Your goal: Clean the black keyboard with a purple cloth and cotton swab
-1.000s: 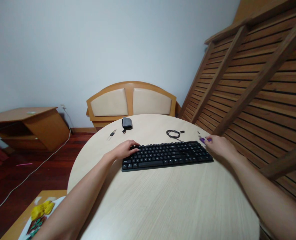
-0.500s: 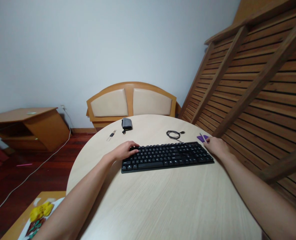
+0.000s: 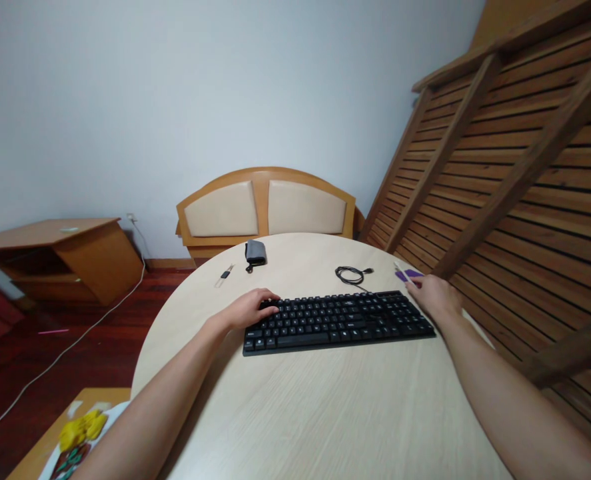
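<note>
A black keyboard (image 3: 335,323) lies across the table in front of me. My left hand (image 3: 250,309) grips its left end, thumb over the keys and fingers at the far edge. Just past the right end, my right hand (image 3: 434,297) pinches a slim white stick-like tool (image 3: 405,275); its kind is too small to make out. Under the tool's far part lies a small purple cloth or pad (image 3: 415,273), partly hidden by the hand. Behind the keyboard is its coiled black cable (image 3: 350,275) with a USB plug.
A grey pouch (image 3: 256,253) and a small black-and-clear item (image 3: 225,274) are at the back left of the round table (image 3: 325,407). Slatted wooden panels (image 3: 505,187) lean close on the right. Yellow objects (image 3: 81,429) sit on a lower surface at the left.
The view has tilted up slightly, shifting everything a little down. The white tool's tip reaches a bit farther left over the purple piece. My left hand stays on the keyboard.
</note>
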